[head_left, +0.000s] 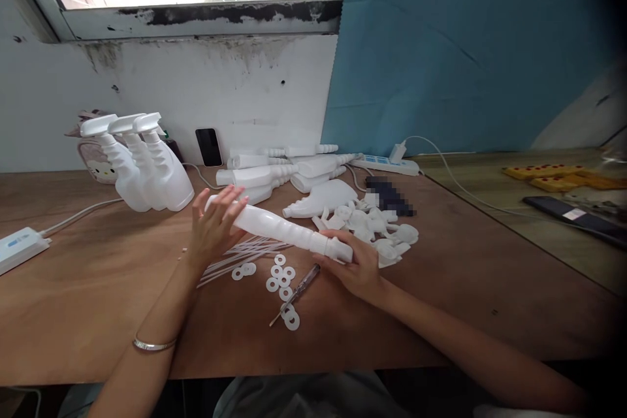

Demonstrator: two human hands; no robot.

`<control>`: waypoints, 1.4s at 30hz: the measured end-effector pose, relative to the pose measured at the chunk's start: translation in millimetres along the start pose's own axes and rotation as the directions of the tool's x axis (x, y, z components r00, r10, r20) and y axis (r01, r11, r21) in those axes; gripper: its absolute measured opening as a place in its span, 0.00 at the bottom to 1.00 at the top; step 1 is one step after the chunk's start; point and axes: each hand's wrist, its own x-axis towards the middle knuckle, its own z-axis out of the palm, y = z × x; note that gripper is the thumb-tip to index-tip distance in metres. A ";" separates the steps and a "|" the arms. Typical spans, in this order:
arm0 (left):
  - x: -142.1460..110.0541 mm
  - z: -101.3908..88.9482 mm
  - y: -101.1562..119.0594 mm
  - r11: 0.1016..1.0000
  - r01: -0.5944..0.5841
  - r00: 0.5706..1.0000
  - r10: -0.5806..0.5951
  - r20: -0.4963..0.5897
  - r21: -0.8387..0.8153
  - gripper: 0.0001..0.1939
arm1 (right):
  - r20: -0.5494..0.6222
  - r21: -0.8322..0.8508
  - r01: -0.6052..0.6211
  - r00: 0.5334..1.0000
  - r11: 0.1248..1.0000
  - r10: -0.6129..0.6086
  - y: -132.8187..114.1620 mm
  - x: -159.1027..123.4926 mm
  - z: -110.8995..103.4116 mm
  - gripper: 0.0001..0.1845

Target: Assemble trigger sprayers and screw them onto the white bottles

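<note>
A white plastic spray bottle [277, 225] is held lengthwise above the table, tilted down to the right. My left hand [215, 228] wraps its base end. Around the sprayer head at the neck end, my right hand [362, 274] is closed. Thin white tubes [245, 255] lie below the bottle. Nearer to me are flat white washers [284, 281] and a clear-handled screwdriver [302, 285], which partly covers some of them. Beyond my right hand is a pile of white sprayer heads [365, 219], with a loose bottle [326, 197] beside it.
Three bottles with sprayer heads [151, 166] stand at the left. More bottles [262, 174] lie at the back. A phone [209, 147] leans on the wall. Power strips [386, 164] and cords lie about, and yellow objects [553, 176] sit at the far right.
</note>
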 end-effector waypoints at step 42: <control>-5.8 50.8 83.4 0.578 -0.727 0.685 0.639 0.349 0.370 0.20 | 0.205 -0.249 0.679 0.734 0.690 -0.648 -3.4 -3.4 5.6 0.12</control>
